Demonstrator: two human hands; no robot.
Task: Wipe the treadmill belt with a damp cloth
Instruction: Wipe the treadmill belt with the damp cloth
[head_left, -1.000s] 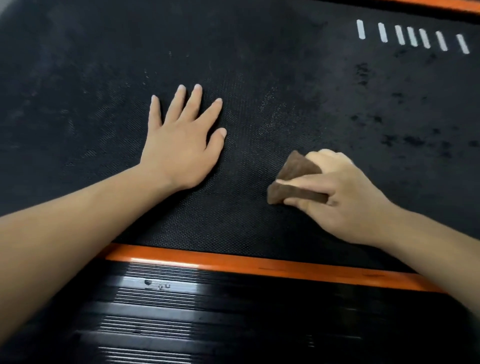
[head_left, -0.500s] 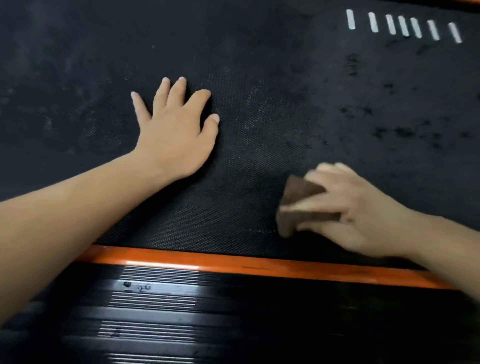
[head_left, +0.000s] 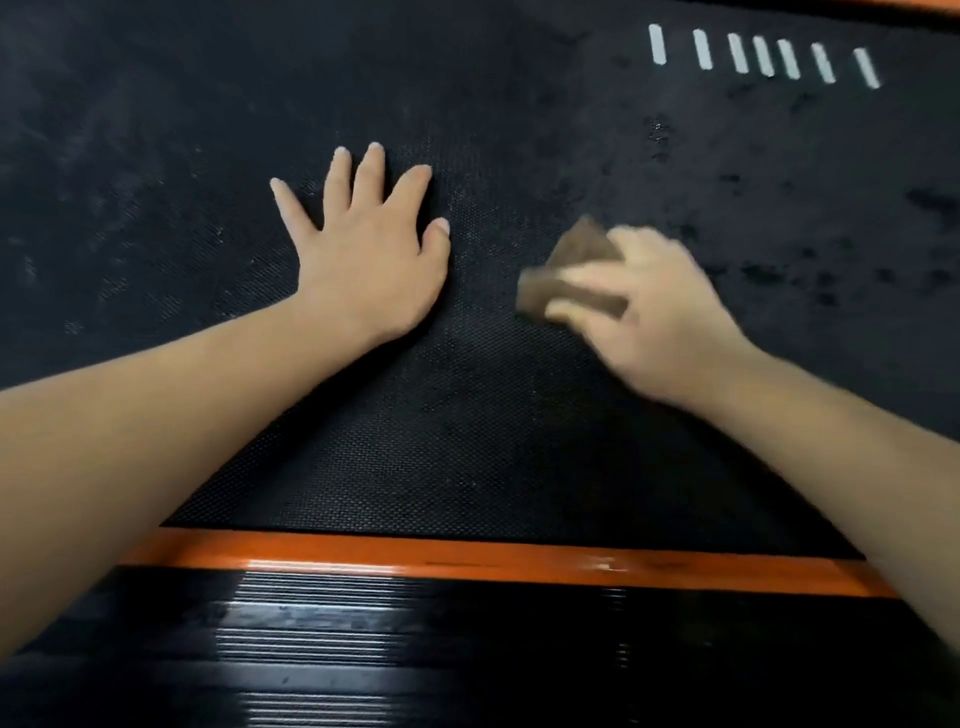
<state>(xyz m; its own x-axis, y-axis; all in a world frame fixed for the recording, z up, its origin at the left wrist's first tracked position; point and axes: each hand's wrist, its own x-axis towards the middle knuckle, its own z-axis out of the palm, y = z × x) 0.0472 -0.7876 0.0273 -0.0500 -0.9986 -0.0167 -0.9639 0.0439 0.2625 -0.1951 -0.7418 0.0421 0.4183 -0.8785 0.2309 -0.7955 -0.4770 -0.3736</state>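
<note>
Two bare hands work over the black belt (head_left: 519, 415). The left hand (head_left: 371, 254) lies flat with its fingers spread, palm pressed to the belt, holding nothing and apparently bracing the body. The right hand (head_left: 654, 312) is closed around a folded brown cloth (head_left: 566, 270), whose corner pokes out past the fingers toward the left hand; hand and cloth are blurred, so a rubbing stroke looks to be underway, with the cloth down on the belt just beside the left thumb but apart from it. This reads as the middle of the wiping step: the weave between the arms looks even, while dark wet-looking blotches (head_left: 763, 270) lie farther right and dull grey smears (head_left: 104, 208) cover the far left. White stripes (head_left: 763, 54) mark the belt's far right, and an orange rail (head_left: 467, 564) edges it near the person. Next, the cloth probably needs firm, overlapping passes outward into the smeared areas, with the left hand shifted clear of the path.
</note>
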